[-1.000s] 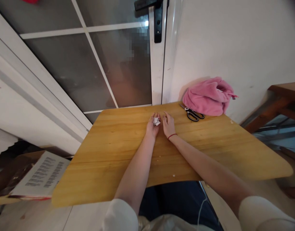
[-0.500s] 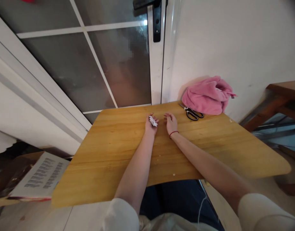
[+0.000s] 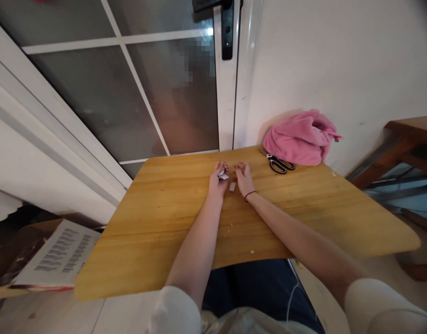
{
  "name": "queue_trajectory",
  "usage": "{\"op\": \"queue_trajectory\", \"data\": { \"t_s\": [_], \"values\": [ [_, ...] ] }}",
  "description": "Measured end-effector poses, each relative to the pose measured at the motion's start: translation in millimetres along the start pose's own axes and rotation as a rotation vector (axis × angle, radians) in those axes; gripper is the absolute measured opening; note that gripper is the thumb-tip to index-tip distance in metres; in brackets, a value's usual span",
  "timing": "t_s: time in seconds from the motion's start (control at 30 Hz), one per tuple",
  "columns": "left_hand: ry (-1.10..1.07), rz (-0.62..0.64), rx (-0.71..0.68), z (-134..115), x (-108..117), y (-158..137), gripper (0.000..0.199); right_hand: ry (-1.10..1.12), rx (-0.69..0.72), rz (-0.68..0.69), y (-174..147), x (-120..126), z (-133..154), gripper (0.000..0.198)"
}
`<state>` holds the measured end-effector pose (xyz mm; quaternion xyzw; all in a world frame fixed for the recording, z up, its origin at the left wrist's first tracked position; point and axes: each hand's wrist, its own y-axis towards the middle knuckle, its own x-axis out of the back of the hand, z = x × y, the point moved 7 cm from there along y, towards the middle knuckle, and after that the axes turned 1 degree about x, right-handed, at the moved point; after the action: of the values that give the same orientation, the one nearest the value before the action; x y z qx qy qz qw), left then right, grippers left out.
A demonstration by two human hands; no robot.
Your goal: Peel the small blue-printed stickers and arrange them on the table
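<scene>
The papers (image 3: 223, 175), a few small white folded bits, sit in my left hand (image 3: 218, 176), over the far half of the table (image 3: 157, 208) and close to the middle of its width. My left fingers curl up around them, so that grip is a loose cup holding the papers; how many there are I cannot tell. One pale, oblong piece (image 3: 232, 187) lies by itself on the table, between my two hands and a little nearer to me than my fingers.

My right hand (image 3: 244, 175) is on the other side of that piece, over the table too, its fingers bent toward the papers. I cannot tell whether its fingertips meet or pinch anything. A thin red band (image 3: 251, 195) circles that wrist.

Farther out, the scissors (image 3: 278, 164) lie near the table's far right corner, handles toward me, just beside a pink cloth (image 3: 300, 139) heaped at the table's far edge. A few crumbs (image 3: 252, 252) are scattered toward the table's near edge. Beyond the table stands a door (image 3: 116, 106) with dark panes, and a printed box (image 3: 56, 255) is on the floor to the table's left.
</scene>
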<state>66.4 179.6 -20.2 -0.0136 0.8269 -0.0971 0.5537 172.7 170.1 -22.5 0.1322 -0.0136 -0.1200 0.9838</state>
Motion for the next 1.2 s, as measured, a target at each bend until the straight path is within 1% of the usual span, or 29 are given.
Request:
{"op": "queue_trajectory", "data": {
  "t_s": [0.1,0.2,0.27,0.33,0.4,0.5,0.57,0.63,0.7,0.8,0.87,0.93,1.07,1.1,1.2],
  "values": [
    [-0.018,-0.004,-0.015,-3.3,2.0,0.1,0.023,-0.021,0.062,0.118,-11.4,-17.4,7.8,0.054],
    [-0.018,-0.017,-0.016,-6.1,6.0,-0.2,0.022,-0.088,0.111,0.23,-19.1,-28.9,14.8,0.052],
    [-0.009,-0.027,-0.009,-7.6,8.5,-0.3,0.019,-0.163,0.124,0.264,-17.2,-26.5,18.1,0.048],
    [-0.003,-0.034,-0.014,-10.3,10.2,0.0,0.014,-0.252,0.113,0.292,-9.7,-17.4,19.5,0.046],
    [-0.007,-0.04,-0.047,-15.8,11.0,0.6,0.018,-0.347,0.078,0.374,-1.1,-7.8,18.0,0.05],
    [-0.021,-0.053,-0.116,-27.5,12.1,1.0,0.027,-0.455,0.023,0.547,4.9,0.6,13.7,0.059],
    [-0.029,-0.061,-0.149,-36.0,12.8,0.6,0.031,-0.497,0.029,0.615,4.4,1.1,13.3,0.066],
    [-0.036,-0.066,-0.172,-44.3,13.1,-0.3,0.033,-0.514,0.048,0.648,1.7,-2.5,13.6,0.067],
    [-0.042,-0.068,-0.183,-51.3,13.0,-1.1,0.029,-0.504,0.052,0.67,-1.7,-7.9,12.4,0.061],
    [-0.043,-0.072,-0.17,-56.6,14.0,-1.3,0.015,-0.444,0.029,0.684,-4.6,-13.1,9.6,0.055],
    [-0.034,-0.081,-0.146,-56.7,16.5,-0.4,0.014,-0.379,0.016,0.679,-4.5,-13.7,9.2,0.055],
    [-0.017,-0.096,-0.118,-55.2,20.3,1.0,0.017,-0.295,0.011,0.666,-3.4,-13.4,10.2,0.054],
    [0.028,-0.13,-0.072,-52.8,26.8,4.0,0.034,-0.102,-0.007,0.595,0.1,-12.7,12.3,0.057],
    [0.039,-0.133,-0.059,-52.1,27.3,4.4,0.034,-0.059,-0.015,0.568,1.2,-12.4,12.5,0.059],
    [0.075,-0.124,0.007,-46.6,26.6,4.7,0.021,0.05,-0.02,0.466,4.5,-9.8,15.8,0.061]
  ]
}}
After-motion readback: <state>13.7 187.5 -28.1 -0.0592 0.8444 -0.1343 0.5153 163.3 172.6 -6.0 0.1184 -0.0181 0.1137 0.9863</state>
